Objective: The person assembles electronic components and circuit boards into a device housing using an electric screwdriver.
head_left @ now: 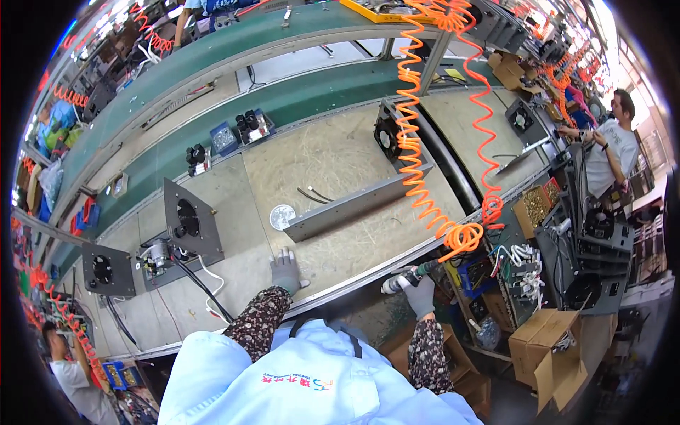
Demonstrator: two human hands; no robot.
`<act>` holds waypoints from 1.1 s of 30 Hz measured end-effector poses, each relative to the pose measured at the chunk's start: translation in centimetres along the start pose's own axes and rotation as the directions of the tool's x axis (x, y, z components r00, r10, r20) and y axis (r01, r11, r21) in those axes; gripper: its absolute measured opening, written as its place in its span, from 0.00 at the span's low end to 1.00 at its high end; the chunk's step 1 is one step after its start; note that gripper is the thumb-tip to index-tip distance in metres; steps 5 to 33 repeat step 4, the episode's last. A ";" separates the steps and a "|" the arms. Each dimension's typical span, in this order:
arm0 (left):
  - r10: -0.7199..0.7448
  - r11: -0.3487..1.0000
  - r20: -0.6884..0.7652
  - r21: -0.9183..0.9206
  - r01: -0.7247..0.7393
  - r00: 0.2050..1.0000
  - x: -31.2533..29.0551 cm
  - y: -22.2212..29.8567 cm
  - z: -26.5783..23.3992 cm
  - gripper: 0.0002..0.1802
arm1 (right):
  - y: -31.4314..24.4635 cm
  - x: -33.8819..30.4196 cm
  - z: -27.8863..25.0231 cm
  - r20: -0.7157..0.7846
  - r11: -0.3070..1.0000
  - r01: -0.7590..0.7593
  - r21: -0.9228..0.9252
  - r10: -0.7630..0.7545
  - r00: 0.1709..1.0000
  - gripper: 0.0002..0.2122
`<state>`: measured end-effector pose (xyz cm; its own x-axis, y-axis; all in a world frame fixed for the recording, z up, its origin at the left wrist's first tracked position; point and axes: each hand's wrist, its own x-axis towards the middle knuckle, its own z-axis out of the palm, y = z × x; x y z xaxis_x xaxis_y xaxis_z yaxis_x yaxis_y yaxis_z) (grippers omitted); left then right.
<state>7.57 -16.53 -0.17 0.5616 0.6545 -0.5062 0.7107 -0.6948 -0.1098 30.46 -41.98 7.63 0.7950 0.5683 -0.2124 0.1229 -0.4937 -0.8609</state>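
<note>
My left hand (285,271), in a grey glove, lies flat with its fingers stretched out on the workbench (276,166) by its front edge. Just beyond it are a round white dish (282,217) and the near end of a long grey metal panel (354,205) standing on edge. At that panel's far end, a grey plate with a black fan (387,134) stands upright, partly behind an orange coiled air hose (409,134). Past the front edge, my gloved right hand (421,297) is wrapped round an air screwdriver (394,283), which the hose reaches.
Left on the bench stand more fan panels (185,216) with wiring. Small parts boxes (225,139) line the back. A dark roller (446,159) lies right of the panel. Cardboard boxes (540,347) stand at lower right. Other people work at far right and lower left.
</note>
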 end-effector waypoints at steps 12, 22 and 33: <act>-0.017 0.999 0.104 -0.032 0.020 0.994 0.2 0.0 -0.7 0.60 | -3.6 -0.3 -1.0 -0.014 0.962 0.139 0.234 -0.139 0.990 0.14; -0.017 0.999 0.104 -0.032 0.020 0.994 0.2 0.0 -0.7 0.60 | -3.6 -0.3 -1.0 -0.014 0.962 0.139 0.234 -0.139 0.990 0.14; -0.017 0.999 0.104 -0.032 0.020 0.994 0.2 0.0 -0.7 0.60 | -3.6 -0.3 -1.0 -0.014 0.962 0.139 0.234 -0.139 0.990 0.14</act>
